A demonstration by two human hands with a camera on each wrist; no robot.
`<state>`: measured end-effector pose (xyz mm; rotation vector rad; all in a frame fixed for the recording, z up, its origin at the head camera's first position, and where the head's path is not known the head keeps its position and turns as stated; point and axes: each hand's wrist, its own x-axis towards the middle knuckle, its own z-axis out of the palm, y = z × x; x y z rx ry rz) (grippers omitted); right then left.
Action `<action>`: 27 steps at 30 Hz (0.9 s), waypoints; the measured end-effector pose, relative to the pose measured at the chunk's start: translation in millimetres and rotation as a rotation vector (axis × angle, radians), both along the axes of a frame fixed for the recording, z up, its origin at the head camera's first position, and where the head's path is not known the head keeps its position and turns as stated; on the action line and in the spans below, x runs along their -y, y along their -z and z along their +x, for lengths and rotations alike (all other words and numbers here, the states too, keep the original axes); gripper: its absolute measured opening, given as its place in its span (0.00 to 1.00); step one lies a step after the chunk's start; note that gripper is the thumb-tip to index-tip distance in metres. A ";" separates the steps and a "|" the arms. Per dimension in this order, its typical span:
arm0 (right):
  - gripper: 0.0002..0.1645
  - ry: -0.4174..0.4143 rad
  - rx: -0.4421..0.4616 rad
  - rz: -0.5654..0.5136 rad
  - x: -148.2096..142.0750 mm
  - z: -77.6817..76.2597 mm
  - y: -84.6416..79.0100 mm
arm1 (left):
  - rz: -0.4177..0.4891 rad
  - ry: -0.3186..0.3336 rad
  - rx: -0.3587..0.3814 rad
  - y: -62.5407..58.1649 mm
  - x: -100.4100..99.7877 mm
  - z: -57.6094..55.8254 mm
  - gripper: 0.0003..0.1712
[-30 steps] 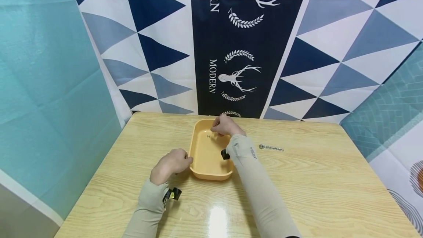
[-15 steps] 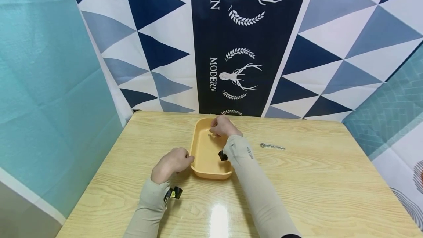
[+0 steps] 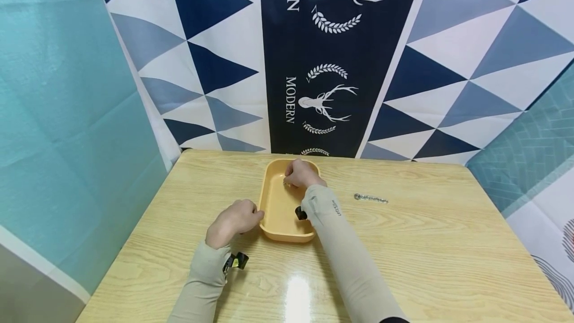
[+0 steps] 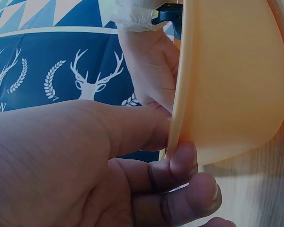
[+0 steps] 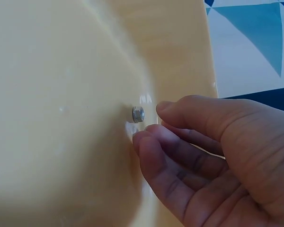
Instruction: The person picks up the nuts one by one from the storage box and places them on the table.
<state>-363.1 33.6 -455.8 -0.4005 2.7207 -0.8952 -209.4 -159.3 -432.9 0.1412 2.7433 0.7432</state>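
A yellow plastic tray (image 3: 280,213) lies on the table, its long side running away from me. My left hand (image 3: 236,217) pinches its left rim, thumb on one side and fingers on the other, as the left wrist view shows (image 4: 146,156). Inside, near the far end, a small silver hex nut (image 5: 138,114) rests on the tray floor. My right hand (image 3: 301,174) reaches over the tray. In the right wrist view, its thumb and bent fingers (image 5: 149,149) are spread around the nut, with a gap between them and the nut just off their tips.
To the right of the tray, a narrow row of small shiny metal pieces (image 3: 370,198) lies on the wood-grain table (image 3: 430,243). A patterned cloth (image 3: 314,64) hangs behind the table's far edge. Each wrist carries a small black camera (image 3: 301,213).
My right hand has moved slightly left and down, its fingertips coming right up to the nut. The left hand has kept its grip on the tray rim.
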 end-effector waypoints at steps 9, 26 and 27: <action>0.03 -0.008 -0.012 -0.003 1.6 1.0 0.4 | -0.001 0.002 -0.004 -0.8 0.1 -0.3 0.27; 0.04 -0.092 -0.101 0.110 5.5 0.6 4.5 | 0.020 -0.001 -0.002 0.4 0.3 -0.3 0.27; 0.05 -0.096 -0.103 0.113 5.9 0.3 5.2 | 0.022 -0.002 0.001 0.2 0.5 0.0 0.27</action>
